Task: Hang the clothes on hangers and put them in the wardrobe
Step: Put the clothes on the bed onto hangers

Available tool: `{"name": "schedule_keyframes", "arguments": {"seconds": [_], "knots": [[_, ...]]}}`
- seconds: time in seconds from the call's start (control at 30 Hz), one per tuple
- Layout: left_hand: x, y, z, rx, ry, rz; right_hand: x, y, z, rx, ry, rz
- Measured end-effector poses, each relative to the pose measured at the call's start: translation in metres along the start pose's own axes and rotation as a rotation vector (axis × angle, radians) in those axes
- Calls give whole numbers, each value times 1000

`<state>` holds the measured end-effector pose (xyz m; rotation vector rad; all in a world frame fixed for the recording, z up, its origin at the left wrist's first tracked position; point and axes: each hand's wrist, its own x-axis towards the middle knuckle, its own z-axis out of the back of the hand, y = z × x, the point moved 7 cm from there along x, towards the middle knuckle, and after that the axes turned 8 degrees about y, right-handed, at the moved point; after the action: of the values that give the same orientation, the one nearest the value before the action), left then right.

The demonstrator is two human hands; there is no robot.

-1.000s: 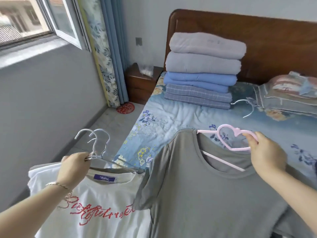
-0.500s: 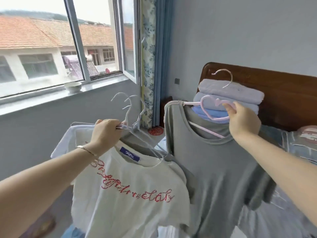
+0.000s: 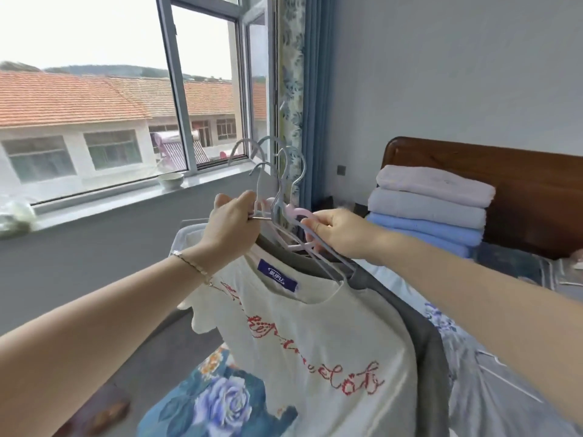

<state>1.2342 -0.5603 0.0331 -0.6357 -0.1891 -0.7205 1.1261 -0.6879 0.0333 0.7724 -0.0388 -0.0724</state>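
Nearest, a floral bedsheet is seen low in frame under the hanging hems. Above it the white T-shirt, red script across the chest and a blue neck label, is hung frontmost. The grey T-shirt is hung behind it to the right, mostly covered, with one shoulder and side showing. Both shirts are in the air over the near bed corner; no wardrobe is in view. The necks of the pale hangers are clenched in the left hand. The pink hanger is pinched by the right hand, which is just beside the left with only hangers between them. Judged step: the pink hanger is being merged into the left-hand bunch. The hooks should be turned one way and the pink neck tucked under the left fingers before the right pinch is let go, with the bunch kept level so no shoulder slips off. Farther right, folded bedding is stacked against the headboard. Far left, a bowl is set on the windowsill.
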Motion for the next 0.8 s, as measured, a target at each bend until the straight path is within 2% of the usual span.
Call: {"name": "schedule_keyframes", "arguments": {"seconds": [0.17,0.27,0.37,0.5,0.7,0.77,0.8], "knots": [[0,-11,-3,10,47,9,-25,0,3,75,-34,-80],[-2,-12,-9,59,76,23,-32,-2,4,-131,-10,-159],[-6,-14,-18,86,113,-14,-34,-9,-1,-279,-64,-225],[-7,-19,-25,119,180,-143,-35,-17,-11,-286,-125,-245],[-20,-20,-20,27,215,-569,-31,-33,-14,-236,-213,-303],[-18,-23,-21,41,228,-551,-29,-32,-12,-221,-267,-291],[-13,-24,-23,48,236,-467,-28,-31,-10,-224,-302,-280]]}}
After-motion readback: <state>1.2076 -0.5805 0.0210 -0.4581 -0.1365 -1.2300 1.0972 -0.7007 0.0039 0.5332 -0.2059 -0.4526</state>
